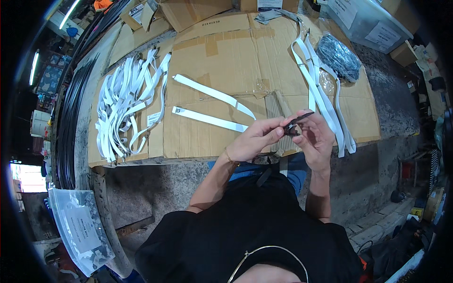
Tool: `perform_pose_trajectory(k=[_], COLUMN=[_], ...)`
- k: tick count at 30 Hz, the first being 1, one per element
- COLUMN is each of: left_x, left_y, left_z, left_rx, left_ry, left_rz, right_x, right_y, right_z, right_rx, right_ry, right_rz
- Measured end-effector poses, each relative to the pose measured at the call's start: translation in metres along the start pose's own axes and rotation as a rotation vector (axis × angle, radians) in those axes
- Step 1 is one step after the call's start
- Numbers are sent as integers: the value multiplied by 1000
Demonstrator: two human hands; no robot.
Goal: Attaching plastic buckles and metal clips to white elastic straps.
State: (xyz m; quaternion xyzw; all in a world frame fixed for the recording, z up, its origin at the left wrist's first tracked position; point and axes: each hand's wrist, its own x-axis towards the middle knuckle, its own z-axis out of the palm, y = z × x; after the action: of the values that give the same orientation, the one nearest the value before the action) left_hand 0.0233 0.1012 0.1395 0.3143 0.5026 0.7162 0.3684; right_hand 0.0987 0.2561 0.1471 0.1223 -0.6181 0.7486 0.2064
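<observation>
Both hands meet over the front edge of the cardboard-covered table. Between their fingertips is a small dark piece that looks like a clip with a thin pointed end; the fingers partly cover it. My left hand pinches it from the left, and my right hand grips it with thumb and fingers from the right. One white strap runs up to the left hand and passes out of sight there; whether it is held I cannot tell. Another white strap lies just beyond, its right end by the left wrist.
A heap of white straps covers the table's left side. More white straps hang over the front edge at right, beside a bag of dark small parts. Behind stands a clear plastic bin; another plastic container is at lower left.
</observation>
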Motion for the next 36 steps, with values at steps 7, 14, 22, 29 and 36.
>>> perform_pose_trajectory(k=[7, 14, 22, 29, 36], left_x=[-6, -8, -4, 1, 10], left_y=[-1, 0, -6, -8, -6], left_z=[1, 15, 21, 27, 32], left_rx=[16, 480, 702, 814, 796], left_ry=[7, 90, 148, 235, 483], left_rz=[-71, 30, 120, 147, 493], right_x=[1, -7, -6, -6, 5], right_y=[1, 8, 19, 29, 26], right_z=[6, 4, 6, 4, -2], right_rx=[-25, 31, 200, 300, 181], right_ry=[35, 95, 111, 176, 64], right_rz=[-2, 103, 12, -61, -191])
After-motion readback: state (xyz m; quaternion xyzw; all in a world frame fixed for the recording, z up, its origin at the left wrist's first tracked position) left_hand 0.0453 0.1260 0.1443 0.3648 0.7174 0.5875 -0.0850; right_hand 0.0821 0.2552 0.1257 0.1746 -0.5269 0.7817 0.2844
